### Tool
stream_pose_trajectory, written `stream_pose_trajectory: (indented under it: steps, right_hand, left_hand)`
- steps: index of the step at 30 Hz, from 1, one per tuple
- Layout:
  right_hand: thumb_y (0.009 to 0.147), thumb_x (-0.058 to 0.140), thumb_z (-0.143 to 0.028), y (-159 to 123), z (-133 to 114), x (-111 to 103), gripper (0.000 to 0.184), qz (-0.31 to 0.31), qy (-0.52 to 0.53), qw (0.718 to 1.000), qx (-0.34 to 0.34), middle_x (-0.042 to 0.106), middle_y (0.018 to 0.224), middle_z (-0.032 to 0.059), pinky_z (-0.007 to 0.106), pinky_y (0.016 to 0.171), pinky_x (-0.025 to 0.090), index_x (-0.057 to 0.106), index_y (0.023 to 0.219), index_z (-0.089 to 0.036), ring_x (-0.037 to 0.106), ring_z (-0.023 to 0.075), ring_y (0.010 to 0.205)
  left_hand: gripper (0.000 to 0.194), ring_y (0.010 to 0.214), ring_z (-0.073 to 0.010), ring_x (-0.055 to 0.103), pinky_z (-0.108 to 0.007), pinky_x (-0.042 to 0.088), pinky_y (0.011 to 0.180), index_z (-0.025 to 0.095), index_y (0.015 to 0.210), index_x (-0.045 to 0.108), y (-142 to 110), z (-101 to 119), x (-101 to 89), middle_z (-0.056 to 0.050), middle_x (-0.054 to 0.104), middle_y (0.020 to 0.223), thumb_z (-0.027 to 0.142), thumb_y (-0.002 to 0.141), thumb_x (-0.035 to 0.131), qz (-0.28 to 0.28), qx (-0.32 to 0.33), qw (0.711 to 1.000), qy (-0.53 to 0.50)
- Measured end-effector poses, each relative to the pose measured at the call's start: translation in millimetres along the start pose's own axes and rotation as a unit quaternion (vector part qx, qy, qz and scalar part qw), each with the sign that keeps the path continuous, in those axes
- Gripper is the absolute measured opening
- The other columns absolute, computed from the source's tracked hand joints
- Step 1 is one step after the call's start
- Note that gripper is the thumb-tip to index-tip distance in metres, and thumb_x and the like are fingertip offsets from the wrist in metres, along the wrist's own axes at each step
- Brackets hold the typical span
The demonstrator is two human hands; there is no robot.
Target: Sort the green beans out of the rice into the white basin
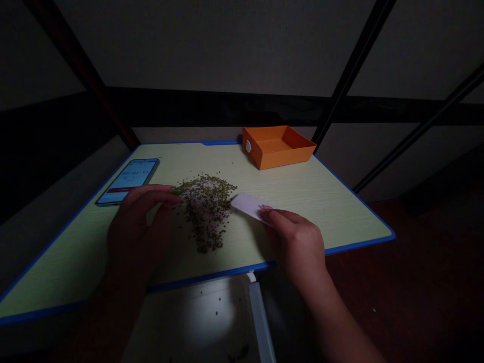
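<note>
A loose pile of small greenish grains (209, 194), with whitish finer bits among them, is spread across the middle of the pale table. My right hand (293, 234) grips a flat white card-like scraper (249, 205) between thumb and fingers. The scraper's far end reaches the right edge of the pile. At the pile's left edge is my left hand (139, 227), its fingers stretched toward the grains and its thumb apart below them. I see nothing held in it. Whether those fingertips touch the grains is unclear.
A phone (130, 181) showing a timer lies at the left, just beyond my left hand. Toward the back right stands an orange open box (287, 157) with a white knob. The table (340, 217) has a blue edge. Several stray grains lie on a surface below it.
</note>
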State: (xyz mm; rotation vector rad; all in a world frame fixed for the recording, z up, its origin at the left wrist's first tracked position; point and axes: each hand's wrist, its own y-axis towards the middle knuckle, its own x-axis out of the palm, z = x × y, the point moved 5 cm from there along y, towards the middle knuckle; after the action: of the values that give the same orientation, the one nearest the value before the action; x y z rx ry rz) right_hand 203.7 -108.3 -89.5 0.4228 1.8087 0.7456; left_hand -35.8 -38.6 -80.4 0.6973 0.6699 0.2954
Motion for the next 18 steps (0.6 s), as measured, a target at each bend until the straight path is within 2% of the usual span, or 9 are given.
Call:
stream_pose_trajectory:
  steps: [9,18]
  right_hand:
    - [0.091,0.053,-0.012,-1.7,1.1,-1.1,0.023,-0.020,0.141,0.990,-0.004,0.080,0.096,0.0109,0.036,0.073,0.061,0.075,0.095,-0.015,0.076,0.0240,0.086]
    - [0.092,0.053,-0.013,-4.8,-7.5,-4.9,0.021,-0.037,0.183,0.982,-0.032,0.080,0.099,0.0094,0.040,0.089,0.060,0.074,0.093,-0.017,0.077,0.0226,0.089]
  left_hand:
    - [0.014,0.106,-0.0171,0.063,-0.042,0.046,0.102,0.030,0.082,0.069,-0.9,-1.3,1.3,0.002,0.068,0.105,0.029,0.086,0.056,0.001,0.005,1.000,-0.003]
    - [0.014,0.106,-0.0176,0.063,-0.042,0.045,0.102,0.029,0.082,0.069,-0.8,-0.9,0.8,0.001,0.067,0.105,0.029,0.086,0.055,0.001,0.002,1.000,-0.002]
